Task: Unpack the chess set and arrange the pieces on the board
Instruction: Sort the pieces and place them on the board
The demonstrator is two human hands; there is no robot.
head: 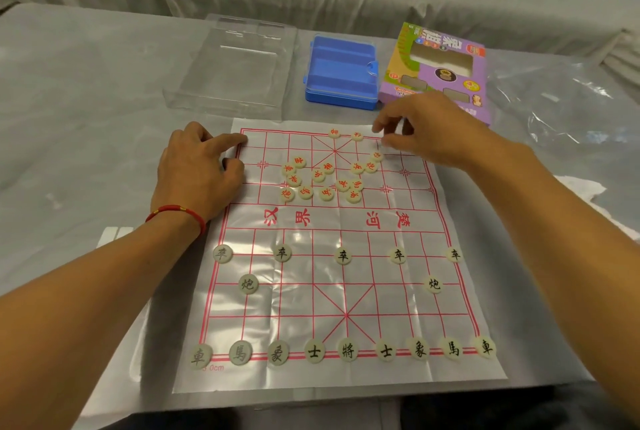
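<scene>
Two red-lettered cream discs (335,133) sit on the thin plastic board's (408,312) far row; others lie heaped (320,180). Right hand (420,130) fingers curled, contents hidden. Left hand (199,166) presses the corner. Next: place red pieces singly.

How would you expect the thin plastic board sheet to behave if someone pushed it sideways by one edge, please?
The board sheet looks floppy: creases show, so it would probably buckle. Its glossy surface suggests it may slide; the left hand rests on its far corner. The black pieces could shift.
</scene>
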